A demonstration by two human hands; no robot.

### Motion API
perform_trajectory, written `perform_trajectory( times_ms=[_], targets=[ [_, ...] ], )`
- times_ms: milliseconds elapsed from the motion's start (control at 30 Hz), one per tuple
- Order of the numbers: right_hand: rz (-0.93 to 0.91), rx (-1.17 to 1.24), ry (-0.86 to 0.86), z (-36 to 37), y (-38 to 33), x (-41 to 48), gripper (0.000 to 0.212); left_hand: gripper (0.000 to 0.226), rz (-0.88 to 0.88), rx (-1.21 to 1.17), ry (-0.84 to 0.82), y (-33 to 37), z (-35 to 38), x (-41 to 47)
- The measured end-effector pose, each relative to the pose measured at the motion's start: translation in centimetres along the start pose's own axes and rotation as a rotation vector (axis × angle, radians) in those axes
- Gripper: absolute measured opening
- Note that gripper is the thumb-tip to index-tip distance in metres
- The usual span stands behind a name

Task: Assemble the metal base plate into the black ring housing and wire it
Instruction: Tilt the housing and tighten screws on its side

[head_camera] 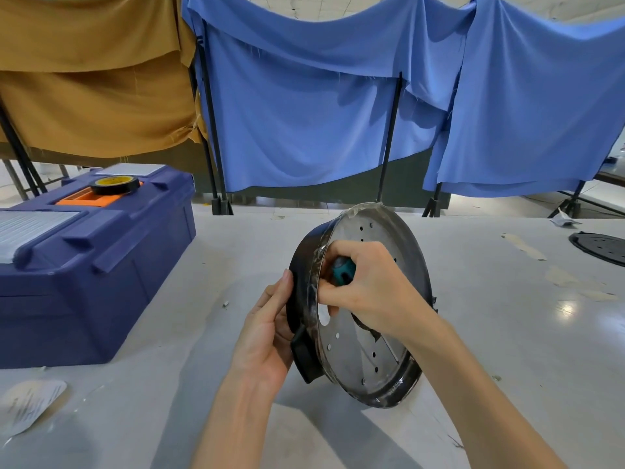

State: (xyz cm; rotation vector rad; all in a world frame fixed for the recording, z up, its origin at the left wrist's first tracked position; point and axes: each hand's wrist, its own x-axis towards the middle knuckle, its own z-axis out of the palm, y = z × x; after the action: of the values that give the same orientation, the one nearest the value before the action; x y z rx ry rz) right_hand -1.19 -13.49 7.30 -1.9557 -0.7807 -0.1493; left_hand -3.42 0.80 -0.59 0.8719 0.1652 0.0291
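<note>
Metal base plate [368, 333] sits inside the black ring housing [304, 258], which stands tilted on its edge on the bench [507, 333]. The left hand [267, 333] lies flat against the housing's outer wall, fingers straight. The right hand [372, 282] is clenched round a teal-handled screwdriver [343, 270] pushed at the plate. With only a flat palm as a brace, a hard push could roll the housing or make the tip skid across the plate.

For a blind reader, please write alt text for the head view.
The left hand steadies a tilted black ring housing holding a perforated metal base plate on a white table, while the right hand grips a teal-handled tool against it. A blue toolbox stands nearby.
</note>
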Motion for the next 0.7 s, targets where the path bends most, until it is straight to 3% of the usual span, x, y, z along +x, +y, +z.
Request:
perform_trajectory(
  times_ms=[100,333,700],
  targets=[
    [-0.021,-0.017,0.001,-0.1,0.09,-0.06,0.019,0.068,-0.002,-0.014,-0.005,0.0,0.09,0.04],
    [-0.128,-0.279,0.004,0.13,0.32,0.04,0.011,0.049,-0.007,-0.037,-0.023,-0.15,0.22,0.0],
    [-0.043,0.197,-0.017,0.02,0.85,-0.07,0.017,0.057,-0.081,-0.068,-0.051,-0.42,-0.08,0.19]
  ],
)
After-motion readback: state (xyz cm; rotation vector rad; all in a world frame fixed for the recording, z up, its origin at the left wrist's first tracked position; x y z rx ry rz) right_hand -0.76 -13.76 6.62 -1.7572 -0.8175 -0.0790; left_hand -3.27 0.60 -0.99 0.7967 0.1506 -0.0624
